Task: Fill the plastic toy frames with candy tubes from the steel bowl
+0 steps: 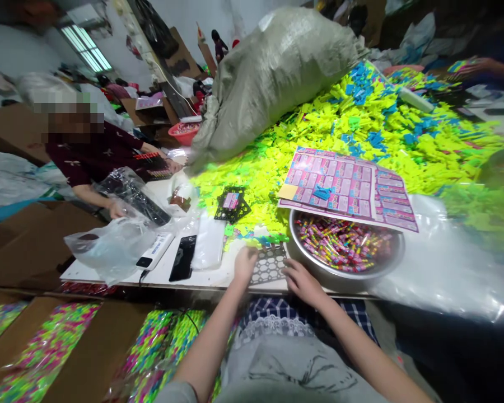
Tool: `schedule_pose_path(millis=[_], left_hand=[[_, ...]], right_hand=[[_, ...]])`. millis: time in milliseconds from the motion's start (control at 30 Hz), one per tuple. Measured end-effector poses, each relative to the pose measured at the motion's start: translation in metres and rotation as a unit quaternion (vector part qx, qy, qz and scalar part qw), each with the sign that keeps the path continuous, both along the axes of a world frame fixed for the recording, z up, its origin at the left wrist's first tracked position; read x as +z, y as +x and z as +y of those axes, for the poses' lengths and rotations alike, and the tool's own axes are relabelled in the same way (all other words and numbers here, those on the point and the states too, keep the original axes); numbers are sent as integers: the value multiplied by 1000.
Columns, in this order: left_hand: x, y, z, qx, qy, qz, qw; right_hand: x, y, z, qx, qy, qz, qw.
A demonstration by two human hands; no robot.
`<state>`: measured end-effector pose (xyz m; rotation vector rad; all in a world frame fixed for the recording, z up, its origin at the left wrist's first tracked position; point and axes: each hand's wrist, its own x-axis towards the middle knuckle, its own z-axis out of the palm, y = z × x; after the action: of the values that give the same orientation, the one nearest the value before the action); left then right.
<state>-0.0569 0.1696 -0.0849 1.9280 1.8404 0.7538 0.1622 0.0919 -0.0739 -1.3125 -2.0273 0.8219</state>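
Okay, I see a flat grey perforated plate (269, 266): left hand (246, 265) at nine o'clock, grip unclear; right hand (304, 281) at three, loosely spread.

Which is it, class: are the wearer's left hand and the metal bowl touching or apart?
Apart. The head view shows it: the perforated tray and the right hand lie between the left hand and the metal bowl.

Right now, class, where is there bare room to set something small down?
A small patch of white table shows between the white packet and the left hand; a narrower strip lies between the phone and the white device. Crowded: yellow-green pile beyond the perforated plate, metal bowl to its right.
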Motion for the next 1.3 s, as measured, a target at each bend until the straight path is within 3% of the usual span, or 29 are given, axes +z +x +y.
schedule_pose_path(millis=[167,367,600,833,967,1133,1300], left_hand=[[15,-8,5,-30,15,62,998],[47,-55,25,44,52,166,984],[51,-49,43,55,52,193,978],[59,-49,49,75,66,90,991],[62,-51,35,117,82,-33,989],[46,-39,-2,127,62,-191,971],[27,-23,-24,127,43,-250,959]], right_hand=[[-9,7,-8,-7,-30,12,999],[-23,8,-8,-4,-21,8,1000],[-24,5,-9,-14,-17,18,1000],[-20,6,-9,-14,-10,21,1000],[-19,6,-9,-18,-12,23,1000],[-17,6,-10,-23,-6,16,1000],[-13,6,-11,-22,3,0,1000]])
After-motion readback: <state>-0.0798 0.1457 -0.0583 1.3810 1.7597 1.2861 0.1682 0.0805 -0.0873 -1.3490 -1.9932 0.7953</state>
